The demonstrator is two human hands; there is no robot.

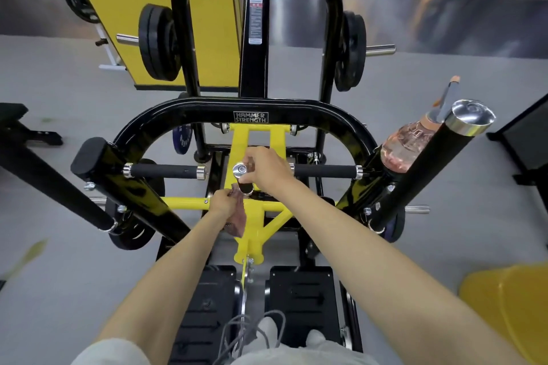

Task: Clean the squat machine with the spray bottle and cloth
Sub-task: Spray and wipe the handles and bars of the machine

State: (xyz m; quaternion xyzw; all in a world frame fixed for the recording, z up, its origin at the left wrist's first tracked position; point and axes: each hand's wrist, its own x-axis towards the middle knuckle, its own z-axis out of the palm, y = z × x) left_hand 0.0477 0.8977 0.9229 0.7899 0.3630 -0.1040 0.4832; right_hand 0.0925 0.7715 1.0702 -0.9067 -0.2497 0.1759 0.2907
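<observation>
Both hands have hold of the cloth (238, 218). The right hand (265, 170) is curled tight, with a bit of the cloth peeking out under its fingers, right beside a short handle (241, 170) with a shiny round cap. The left hand (222, 201) is lower down and pinches the cloth between its thumb and fingers. From there the cloth hangs down loose over the yellow frame (252, 139). The cloth is a brown-pink color.

All this is in the middle of the squat machine (252, 108), under its big bent black bar. Two black grip bars stick out sideways there: one on the left (164, 171) and one on the right (326, 170), partly hidden behind the right hand.

The spray bottle (403, 147) is not in a hand. It sits on the right side of the machine, tilted on the black arm, well apart from both hands. It holds pink liquid, and its sprayer points up.

Just in front of the bottle is a long black bar (470, 115) with a shiny end. Another long black bar (59, 184) slants down on the left side.

Below the hands are two black foot plates (302, 296) — the person's legs stand over them, and some grey cords hang down there. Round black weight plates (157, 41) hang on the far part of the machine, on both sides. Behind them is a yellow wall (133, 9), and the floor (53, 261) all around is grey.
</observation>
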